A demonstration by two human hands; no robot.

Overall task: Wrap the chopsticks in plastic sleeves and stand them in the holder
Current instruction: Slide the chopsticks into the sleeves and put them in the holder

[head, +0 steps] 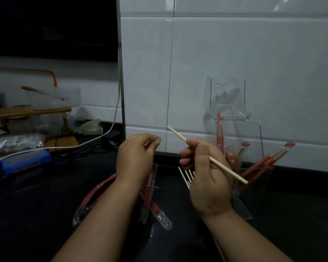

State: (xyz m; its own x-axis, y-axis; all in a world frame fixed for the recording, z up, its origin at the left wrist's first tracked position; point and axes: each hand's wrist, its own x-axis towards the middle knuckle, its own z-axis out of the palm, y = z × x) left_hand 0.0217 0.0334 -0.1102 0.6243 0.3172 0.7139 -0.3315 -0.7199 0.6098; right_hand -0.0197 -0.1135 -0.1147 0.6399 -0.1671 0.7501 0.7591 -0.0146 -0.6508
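Our right hand [206,178] grips a bare wooden chopstick [178,136] between thumb and curled fingers. The stick slants, its far tip up and to the left, its near end low on the right. Our left hand [134,157] is raised just beside it, fingers curled, pinching the top of a clear plastic sleeve [152,178] with red print that hangs down behind the hand. More sleeves [95,191] lie on the dark counter [45,205] under our left forearm. Loose bare chopsticks [186,176] lie beneath our right hand. The clear holder [254,133] stands on the right against the white tiled wall [235,53], with wrapped chopsticks [261,163] leaning inside it.
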